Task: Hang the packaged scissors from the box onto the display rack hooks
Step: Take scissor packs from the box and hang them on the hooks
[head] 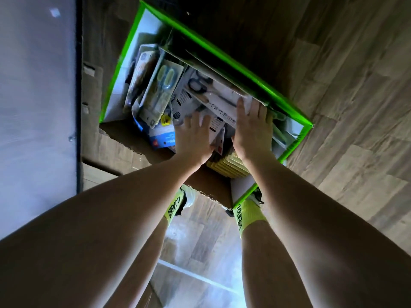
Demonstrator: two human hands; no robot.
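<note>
- Both hands reach into the box (244, 70).
- Right hand (253, 132) lies on a scissors pack (213, 92), fingers straight.
- Left hand (193, 138) covers other packs; its grip is hidden, so I cannot tell.

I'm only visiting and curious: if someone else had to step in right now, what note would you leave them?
Left hand: flat on the packs in the box, gripping nothing.
Right hand: lies over the near edge of the white pack of black-handled scissors; a real grip can't be confirmed.
More scissor packs, including a yellow-handled one, fill the box.
Display rack: out of view.
Done: nothing visible.
Left: lift a pack, hang it, repeat.
</note>
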